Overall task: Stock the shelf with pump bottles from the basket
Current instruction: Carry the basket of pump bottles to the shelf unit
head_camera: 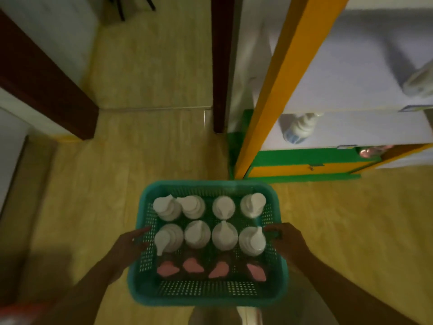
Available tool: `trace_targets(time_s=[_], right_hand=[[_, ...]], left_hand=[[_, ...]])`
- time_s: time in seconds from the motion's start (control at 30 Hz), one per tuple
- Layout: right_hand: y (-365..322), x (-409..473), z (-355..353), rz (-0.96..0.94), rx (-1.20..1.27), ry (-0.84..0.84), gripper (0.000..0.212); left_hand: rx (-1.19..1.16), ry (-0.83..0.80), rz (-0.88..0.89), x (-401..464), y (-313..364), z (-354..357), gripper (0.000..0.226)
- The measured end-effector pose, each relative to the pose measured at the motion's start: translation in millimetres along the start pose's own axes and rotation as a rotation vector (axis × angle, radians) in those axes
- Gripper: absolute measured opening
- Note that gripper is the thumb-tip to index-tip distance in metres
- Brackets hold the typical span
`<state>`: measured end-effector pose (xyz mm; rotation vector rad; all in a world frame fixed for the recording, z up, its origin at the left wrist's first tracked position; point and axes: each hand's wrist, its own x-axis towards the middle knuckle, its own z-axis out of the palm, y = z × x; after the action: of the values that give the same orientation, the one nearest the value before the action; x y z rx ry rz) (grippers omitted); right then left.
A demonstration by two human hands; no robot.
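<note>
Yellowish floor (145,73) stretched ahead of me, and the shelf (365,73) with its orange post stood ahead to my right. I carried the green basket (206,299) level between both hands, my left hand (131,242) gripping its left edge and my right hand (287,238) gripping its right edge. White pump bottles (198,233) stood upright in two rows toward the far edge, pink-topped ones (193,265), dim and perhaps shorter, along the near edge. My right hand was nearer the shelf, where one bottle (300,127) already sat.
</note>
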<state>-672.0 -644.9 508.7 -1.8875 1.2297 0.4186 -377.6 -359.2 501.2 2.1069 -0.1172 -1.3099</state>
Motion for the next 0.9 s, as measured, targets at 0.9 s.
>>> trace_targets(time_s=[0.9], right_hand=[[196,163,-166,-0.186,-0.151,-0.223,0.024]], left_hand=[[-0.016,0.325,-0.202,28,32,327,0.045]])
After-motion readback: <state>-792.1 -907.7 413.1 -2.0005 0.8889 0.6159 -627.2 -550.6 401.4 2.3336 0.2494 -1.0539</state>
